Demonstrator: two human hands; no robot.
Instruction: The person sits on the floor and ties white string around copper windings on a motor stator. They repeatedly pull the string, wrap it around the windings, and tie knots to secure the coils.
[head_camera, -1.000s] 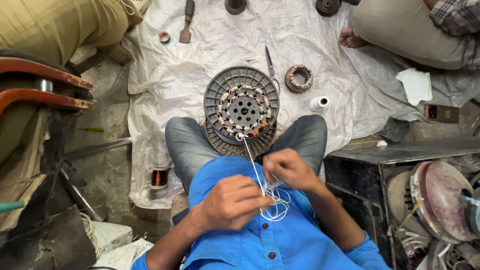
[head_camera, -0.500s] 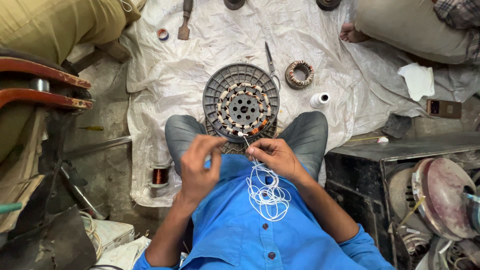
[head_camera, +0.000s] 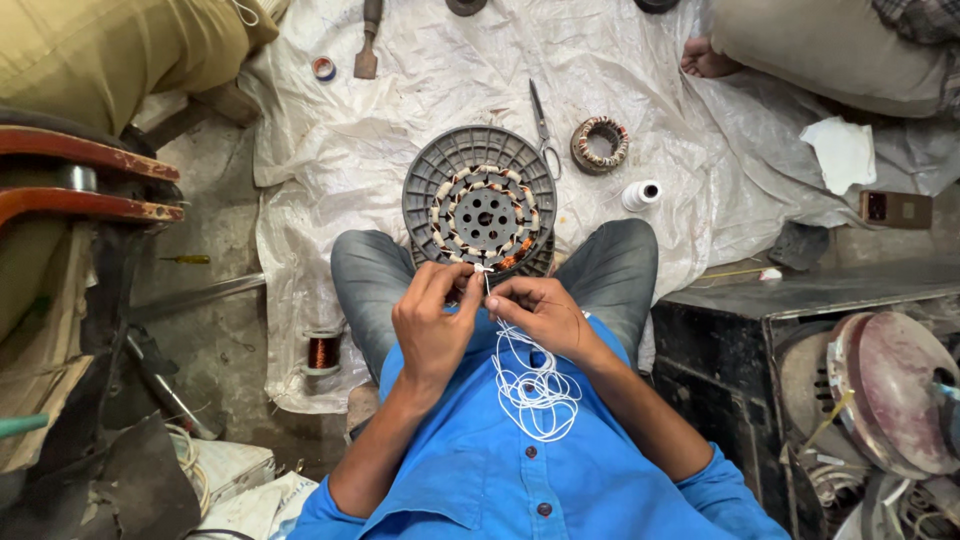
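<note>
Left hand and right hand meet fingertip to fingertip just below the stator, both pinched on a short white tip of cord; whether a needle is held there cannot be told. The slack of the cord lies in loose loops on the blue shirt, below the right hand. The stator, a grey ribbed disc with copper coils bound in pale tape, rests between the knees on a white sheet.

Judged from this grip, the step goes best with the pinch kept close to the cord's end, the hands steadied against each other, and the loops left free of tangles so the cord feeds cleanly toward the coils.

Beyond the stator lie scissors, a small wound ring and a white spool. A copper wire reel stands on the floor to the left.
</note>
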